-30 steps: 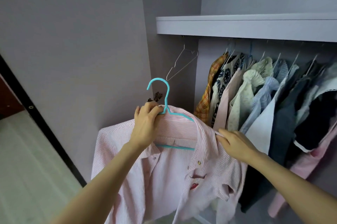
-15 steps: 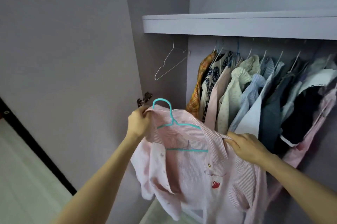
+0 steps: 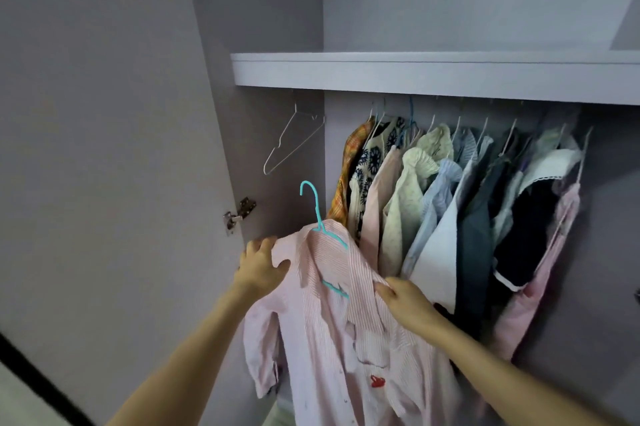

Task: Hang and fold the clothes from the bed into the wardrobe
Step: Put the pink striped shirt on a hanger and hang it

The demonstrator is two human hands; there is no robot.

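A pink striped shirt [image 3: 343, 339] with a small red motif hangs on a teal hanger [image 3: 317, 214], held up in front of the open wardrobe. My left hand [image 3: 261, 264] grips the shirt's left shoulder over the hanger's end. At the right shoulder my right hand [image 3: 405, 302] pinches the cloth. The teal hook points up, below the rail and left of the hung clothes. The rail itself is hidden behind the shelf edge.
Several hung garments [image 3: 450, 204] fill the rail from the middle to the right. An empty wire hanger [image 3: 292, 141] hangs at the rail's left end. A grey shelf [image 3: 433, 74] runs above. The open wardrobe door [image 3: 104, 148] with its hinge [image 3: 239, 214] stands at the left.
The shirt on its hanger has moved closer to the wardrobe and turned more side-on. My left hand has slid from the hanger's neck to the shirt's left shoulder.
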